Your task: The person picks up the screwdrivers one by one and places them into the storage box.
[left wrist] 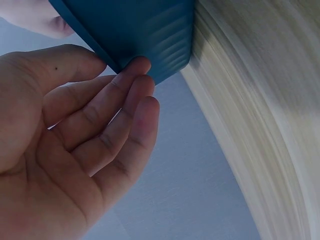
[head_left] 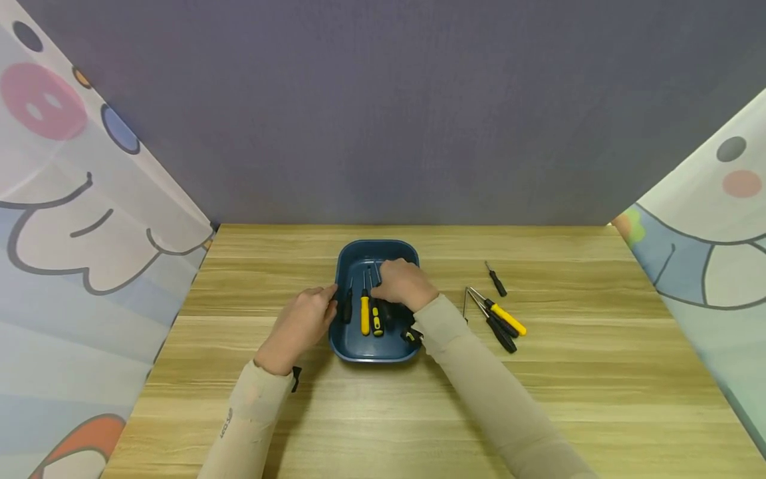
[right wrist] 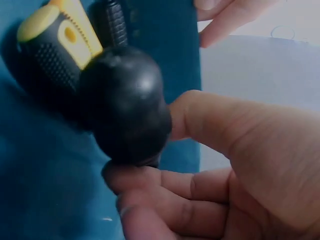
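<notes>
A dark blue tray [head_left: 374, 360] holds several screwdrivers side by side. My left hand [head_left: 304, 319] pinches the tray's left rim, thumb inside and fingers against the outer wall [left wrist: 150, 35] in the left wrist view. Inside the tray, my right hand [head_left: 405, 283] grips a black screwdriver [right wrist: 125, 100] between thumb and fingers; its rounded handle end faces the right wrist camera. Left of it lie a black-and-yellow screwdriver [head_left: 377, 319], a yellow screwdriver [head_left: 365, 313] and a slim black screwdriver [head_left: 348, 309]. The gripped screwdriver's shaft is mostly hidden by my hand.
Right of the tray, on the wooden table [head_left: 598, 372], lie a yellow screwdriver [head_left: 507, 318], black screwdrivers [head_left: 503, 336] and a small black screwdriver [head_left: 497, 284]. A thin metal rod [head_left: 465, 303] shows near my right sleeve. A grey wall [head_left: 419, 133] stands behind the table.
</notes>
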`<move>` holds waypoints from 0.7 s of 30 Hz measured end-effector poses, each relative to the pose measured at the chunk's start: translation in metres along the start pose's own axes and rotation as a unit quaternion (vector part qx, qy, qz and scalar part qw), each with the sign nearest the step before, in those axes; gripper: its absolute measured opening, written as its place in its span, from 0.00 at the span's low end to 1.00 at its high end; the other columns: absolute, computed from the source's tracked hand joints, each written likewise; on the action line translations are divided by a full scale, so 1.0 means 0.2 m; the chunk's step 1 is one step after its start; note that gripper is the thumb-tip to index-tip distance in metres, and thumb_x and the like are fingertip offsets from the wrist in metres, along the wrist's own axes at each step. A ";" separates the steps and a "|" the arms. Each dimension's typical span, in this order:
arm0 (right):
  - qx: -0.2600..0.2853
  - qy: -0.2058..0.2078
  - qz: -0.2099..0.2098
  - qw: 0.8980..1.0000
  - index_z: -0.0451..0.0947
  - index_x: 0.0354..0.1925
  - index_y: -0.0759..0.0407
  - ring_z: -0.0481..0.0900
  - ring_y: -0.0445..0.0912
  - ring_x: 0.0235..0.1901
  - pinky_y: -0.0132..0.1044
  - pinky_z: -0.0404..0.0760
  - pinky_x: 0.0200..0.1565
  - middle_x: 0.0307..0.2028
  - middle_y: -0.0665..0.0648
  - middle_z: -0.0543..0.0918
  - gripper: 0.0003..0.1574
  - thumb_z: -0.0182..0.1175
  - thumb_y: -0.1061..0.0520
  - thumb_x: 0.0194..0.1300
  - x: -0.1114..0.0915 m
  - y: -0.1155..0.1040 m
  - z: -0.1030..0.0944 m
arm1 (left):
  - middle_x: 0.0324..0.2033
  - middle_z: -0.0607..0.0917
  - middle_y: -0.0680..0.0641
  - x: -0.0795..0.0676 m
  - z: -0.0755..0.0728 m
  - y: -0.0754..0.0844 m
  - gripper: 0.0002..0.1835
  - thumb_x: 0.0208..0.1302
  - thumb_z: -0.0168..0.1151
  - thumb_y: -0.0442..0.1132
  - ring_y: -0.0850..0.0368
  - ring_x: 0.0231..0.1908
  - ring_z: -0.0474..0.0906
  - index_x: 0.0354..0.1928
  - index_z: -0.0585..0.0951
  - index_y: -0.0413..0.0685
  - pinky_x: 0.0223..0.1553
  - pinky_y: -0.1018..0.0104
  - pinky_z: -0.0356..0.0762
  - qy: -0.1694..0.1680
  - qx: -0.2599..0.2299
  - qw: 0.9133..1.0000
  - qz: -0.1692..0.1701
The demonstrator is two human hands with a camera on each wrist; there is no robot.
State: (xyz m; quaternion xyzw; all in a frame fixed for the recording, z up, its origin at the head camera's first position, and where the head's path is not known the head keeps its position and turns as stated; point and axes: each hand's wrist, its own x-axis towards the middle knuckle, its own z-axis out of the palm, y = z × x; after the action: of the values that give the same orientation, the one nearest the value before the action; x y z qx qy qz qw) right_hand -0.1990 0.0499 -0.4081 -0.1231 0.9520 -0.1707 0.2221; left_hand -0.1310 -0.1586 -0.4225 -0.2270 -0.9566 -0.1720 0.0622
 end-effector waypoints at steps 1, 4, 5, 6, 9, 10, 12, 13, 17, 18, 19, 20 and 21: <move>-0.002 -0.007 0.002 1.000 0.78 0.18 0.56 0.77 0.44 0.13 0.34 0.76 0.17 0.14 0.52 0.75 0.25 0.65 0.46 0.67 0.01 0.00 0.00 | 0.42 0.86 0.35 0.00 0.00 0.00 0.18 0.67 0.63 0.31 0.43 0.38 0.84 0.56 0.80 0.28 0.35 0.56 0.84 0.001 0.001 1.000 0.001; -0.004 -0.028 0.003 1.000 0.79 0.18 0.58 0.78 0.44 0.13 0.34 0.77 0.18 0.14 0.54 0.78 0.24 0.65 0.47 0.67 0.02 0.00 0.02 | 0.42 0.86 0.35 0.00 0.00 0.00 0.17 0.67 0.63 0.30 0.44 0.37 0.84 0.56 0.80 0.28 0.34 0.56 0.83 0.005 0.003 1.000 0.004; -0.005 -0.032 0.002 0.999 0.79 0.18 0.58 0.78 0.44 0.13 0.33 0.77 0.18 0.15 0.54 0.79 0.24 0.65 0.48 0.67 0.02 0.00 0.02 | 0.41 0.86 0.34 0.00 0.00 0.00 0.17 0.67 0.63 0.30 0.43 0.37 0.84 0.55 0.80 0.28 0.34 0.56 0.83 0.005 0.004 1.000 0.005; -0.004 -0.034 0.001 0.999 0.79 0.19 0.58 0.78 0.44 0.13 0.33 0.77 0.19 0.15 0.54 0.79 0.23 0.65 0.48 0.67 0.02 0.00 0.02 | 0.41 0.86 0.34 0.00 0.00 0.00 0.17 0.67 0.63 0.30 0.43 0.37 0.84 0.56 0.80 0.28 0.34 0.56 0.83 0.005 0.004 1.000 0.005; -0.003 -0.033 -0.001 0.999 0.79 0.20 0.59 0.79 0.44 0.14 0.33 0.78 0.19 0.16 0.54 0.80 0.22 0.65 0.49 0.68 0.01 0.00 0.03 | 0.42 0.86 0.34 0.00 0.01 0.00 0.17 0.66 0.64 0.30 0.42 0.38 0.84 0.55 0.80 0.27 0.35 0.54 0.84 0.007 0.005 1.000 0.005; -0.003 -0.030 -0.002 1.000 0.80 0.20 0.59 0.79 0.44 0.14 0.33 0.78 0.19 0.16 0.54 0.80 0.22 0.65 0.50 0.68 0.01 0.00 0.03 | 0.42 0.86 0.34 0.00 0.01 0.00 0.17 0.66 0.64 0.30 0.42 0.38 0.84 0.55 0.81 0.27 0.36 0.54 0.84 0.008 0.005 1.000 0.005; -0.003 -0.025 -0.006 1.000 0.80 0.21 0.59 0.79 0.44 0.14 0.33 0.79 0.20 0.16 0.54 0.80 0.21 0.65 0.50 0.68 0.01 0.00 0.03 | 0.42 0.86 0.34 0.00 0.00 0.00 0.17 0.66 0.64 0.29 0.42 0.38 0.84 0.55 0.81 0.27 0.36 0.54 0.84 0.008 0.004 1.000 0.006; -0.003 -0.024 -0.007 1.000 0.80 0.21 0.59 0.80 0.44 0.14 0.33 0.79 0.20 0.16 0.54 0.81 0.21 0.65 0.50 0.69 0.01 0.00 0.02 | 0.41 0.86 0.34 0.00 0.00 0.00 0.17 0.66 0.64 0.29 0.42 0.38 0.84 0.55 0.81 0.27 0.36 0.54 0.84 0.009 0.004 1.000 0.006; 0.001 -0.022 -0.015 1.000 0.81 0.23 0.60 0.79 0.43 0.14 0.33 0.79 0.21 0.15 0.53 0.80 0.21 0.65 0.50 0.69 -0.02 0.00 0.00 | 0.41 0.86 0.34 0.01 0.00 0.01 0.17 0.66 0.64 0.29 0.42 0.38 0.84 0.55 0.80 0.27 0.35 0.54 0.84 0.008 0.006 1.000 0.008; -0.001 -0.019 -0.019 1.000 0.81 0.22 0.60 0.78 0.43 0.14 0.32 0.79 0.21 0.14 0.52 0.79 0.21 0.65 0.50 0.69 -0.03 0.00 -0.01 | 0.41 0.86 0.34 0.01 0.00 0.01 0.17 0.66 0.64 0.29 0.42 0.38 0.84 0.55 0.80 0.27 0.35 0.54 0.84 0.007 0.006 1.000 0.008; -0.003 -0.017 -0.022 1.000 0.80 0.20 0.59 0.77 0.43 0.13 0.32 0.77 0.20 0.13 0.52 0.78 0.22 0.65 0.50 0.69 -0.04 0.00 -0.02 | 0.40 0.86 0.34 0.01 0.00 0.01 0.17 0.65 0.64 0.29 0.42 0.37 0.84 0.55 0.80 0.27 0.35 0.54 0.84 0.006 0.007 1.000 0.007; -0.006 -0.011 -0.027 1.000 0.78 0.18 0.59 0.74 0.42 0.12 0.31 0.75 0.19 0.12 0.51 0.75 0.23 0.65 0.51 0.69 -0.05 -0.01 -0.03 | 0.40 0.86 0.34 0.01 0.00 0.01 0.17 0.65 0.64 0.29 0.43 0.37 0.84 0.55 0.81 0.27 0.35 0.55 0.84 0.005 0.008 1.000 0.006; -0.011 -0.003 -0.032 0.999 0.76 0.17 0.58 0.72 0.41 0.11 0.31 0.73 0.18 0.11 0.50 0.72 0.25 0.65 0.51 0.69 -0.06 -0.01 -0.05 | 0.41 0.86 0.34 0.01 0.01 0.00 0.18 0.65 0.64 0.29 0.43 0.36 0.84 0.55 0.80 0.27 0.34 0.55 0.83 0.004 0.008 1.000 0.005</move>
State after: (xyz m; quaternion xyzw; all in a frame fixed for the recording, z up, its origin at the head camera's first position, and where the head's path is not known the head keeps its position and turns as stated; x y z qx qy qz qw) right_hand -0.1921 0.0553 -0.3946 -0.1561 0.9487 -0.1670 0.2186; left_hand -0.1319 -0.1569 -0.4230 -0.2302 -0.9567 -0.1646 0.0686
